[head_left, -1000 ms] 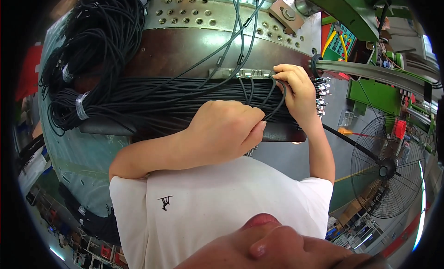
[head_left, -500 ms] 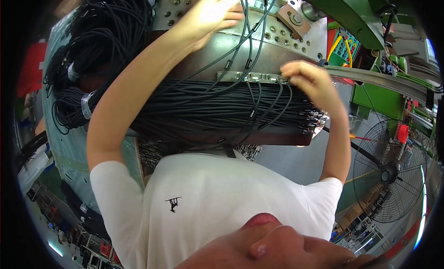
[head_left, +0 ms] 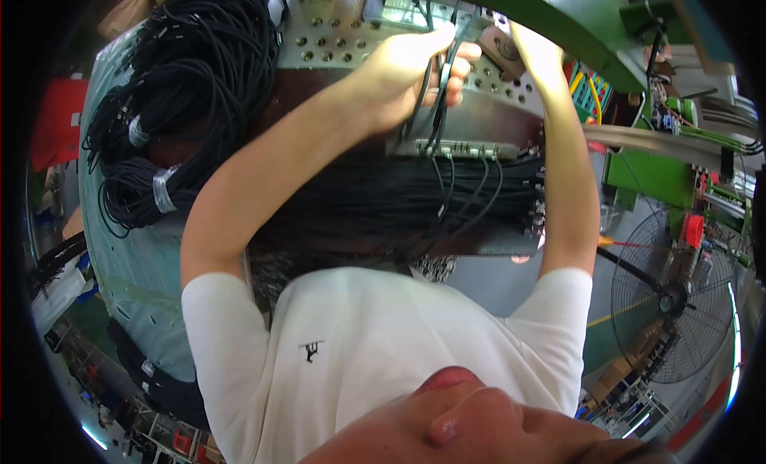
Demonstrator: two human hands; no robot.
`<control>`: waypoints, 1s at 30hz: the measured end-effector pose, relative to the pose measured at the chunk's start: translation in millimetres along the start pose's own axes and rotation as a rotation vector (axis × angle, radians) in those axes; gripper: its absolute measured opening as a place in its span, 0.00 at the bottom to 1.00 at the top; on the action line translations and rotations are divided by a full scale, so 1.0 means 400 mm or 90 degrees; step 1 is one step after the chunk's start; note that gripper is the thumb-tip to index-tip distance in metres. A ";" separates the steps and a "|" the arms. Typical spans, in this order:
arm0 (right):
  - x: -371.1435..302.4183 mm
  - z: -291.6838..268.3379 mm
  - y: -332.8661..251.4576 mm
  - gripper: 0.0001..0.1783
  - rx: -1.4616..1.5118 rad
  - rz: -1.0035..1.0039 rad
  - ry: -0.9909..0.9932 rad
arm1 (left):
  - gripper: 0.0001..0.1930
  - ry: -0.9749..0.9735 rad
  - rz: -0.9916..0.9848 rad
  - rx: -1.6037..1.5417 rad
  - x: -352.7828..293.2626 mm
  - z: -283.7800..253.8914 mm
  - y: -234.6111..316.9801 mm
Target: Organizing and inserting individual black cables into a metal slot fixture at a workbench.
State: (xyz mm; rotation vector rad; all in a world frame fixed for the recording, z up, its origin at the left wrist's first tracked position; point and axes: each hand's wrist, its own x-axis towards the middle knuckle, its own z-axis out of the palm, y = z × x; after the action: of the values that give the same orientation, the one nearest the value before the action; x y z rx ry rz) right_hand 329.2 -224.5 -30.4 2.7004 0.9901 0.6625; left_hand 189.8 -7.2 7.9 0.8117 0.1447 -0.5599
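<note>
My left hand (head_left: 423, 75) is closed around several thin black cables (head_left: 435, 117) above the metal work surface. Below it lies a narrow metal fixture bar (head_left: 471, 150), with cables crossing it and hanging from its near side. My right hand (head_left: 533, 39) reaches to the top of the view, beside a brownish clamp block (head_left: 503, 51) and the green machine frame (head_left: 586, 25); its fingers are hidden. Between my arms and my body lies a thick bundle of straight black cables (head_left: 383, 197), its metal-tipped ends toward the right.
Coiled black cables (head_left: 187, 81), some tied with clear wrap, are heaped at the left. A perforated metal plate (head_left: 323, 35) lies at the back. Yellow-handled pliers (head_left: 594, 101) rest near a green tray at the right. A large black floor fan (head_left: 672, 298) stands farther right.
My left hand has moved right and slightly nearer, drawing cables together in its grip. My right hand has left the fixture bar's right end and gone up to the clamp block.
</note>
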 end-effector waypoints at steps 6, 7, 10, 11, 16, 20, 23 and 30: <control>-0.037 -0.165 -0.142 0.19 0.472 0.335 0.001 | 0.13 0.014 -0.046 -0.031 -0.172 0.012 -0.009; -0.046 -0.157 -0.143 0.17 0.504 0.288 0.035 | 0.11 0.116 -0.022 -0.019 -0.194 0.007 0.001; -0.104 -0.182 -0.110 0.13 0.647 0.254 0.046 | 0.14 0.181 0.359 -0.051 -0.346 -0.160 0.154; -0.110 -0.194 -0.126 0.13 0.643 0.234 0.009 | 0.16 0.107 0.440 -0.097 -0.476 -0.290 0.276; -0.128 -0.185 -0.175 0.12 0.309 -0.089 0.113 | 0.26 0.911 0.279 0.601 -0.747 -0.719 0.518; -0.191 -0.232 -0.194 0.16 0.443 0.020 0.053 | 0.35 1.114 -0.037 1.363 -0.660 -0.557 0.408; -0.281 -0.253 -0.221 0.14 0.600 0.007 -0.180 | 0.20 0.550 0.288 0.801 -0.515 -0.297 0.218; -0.163 -0.290 -0.249 0.10 0.703 0.043 -0.030 | 0.22 -0.151 -0.080 0.291 -0.246 0.022 -0.176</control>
State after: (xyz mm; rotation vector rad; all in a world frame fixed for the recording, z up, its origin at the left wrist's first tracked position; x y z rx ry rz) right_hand 174.2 -188.6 17.3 3.6224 1.5931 -0.0115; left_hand 68.8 -11.6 0.9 1.1765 -0.1578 -0.8195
